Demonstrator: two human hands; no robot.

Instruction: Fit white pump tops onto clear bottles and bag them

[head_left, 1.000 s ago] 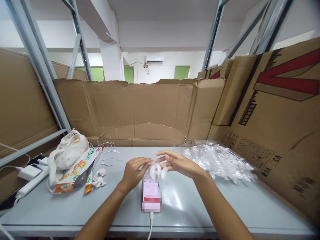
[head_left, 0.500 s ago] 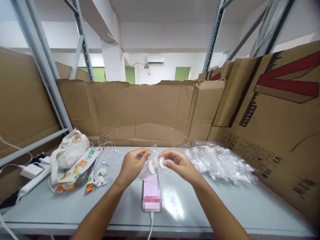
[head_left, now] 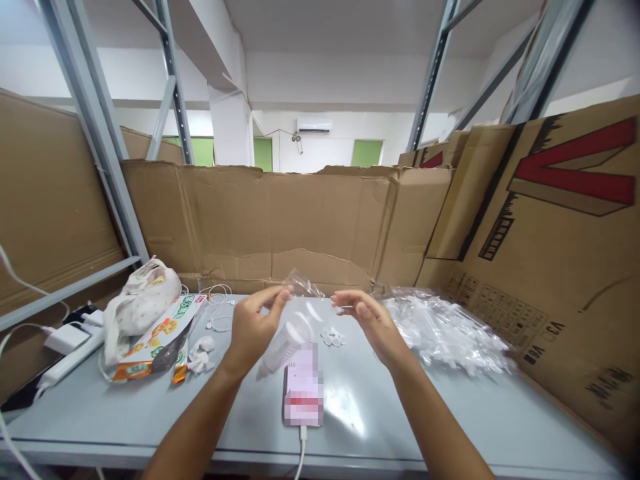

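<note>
My left hand (head_left: pixel 254 325) and my right hand (head_left: pixel 371 320) are raised above the grey table (head_left: pixel 450 413), each pinching an edge of a small clear plastic bag (head_left: pixel 303 287) stretched between them. A white plastic part (head_left: pixel 284 345) hangs tilted inside the bag, below my left hand. A few small white pieces (head_left: pixel 333 337) show just under the bag, between my hands. Below my hands a phone (head_left: pixel 303 386) lies flat on the table with a cable (head_left: pixel 301 455) running toward me.
A heap of clear bags with white parts (head_left: pixel 443 325) lies at the right. At the left are a snack packet (head_left: pixel 150 340), a cloth pouch (head_left: pixel 141 301), earphones (head_left: pixel 220 311), crumpled paper (head_left: pixel 200 353) and a power strip (head_left: pixel 67 365). Cardboard walls (head_left: pixel 280 220) enclose the table.
My hands have risen and moved apart, pulling the clear bag open between them. The white part, held between my fingers before, now hangs in the bag, and small white pieces have appeared below it.
</note>
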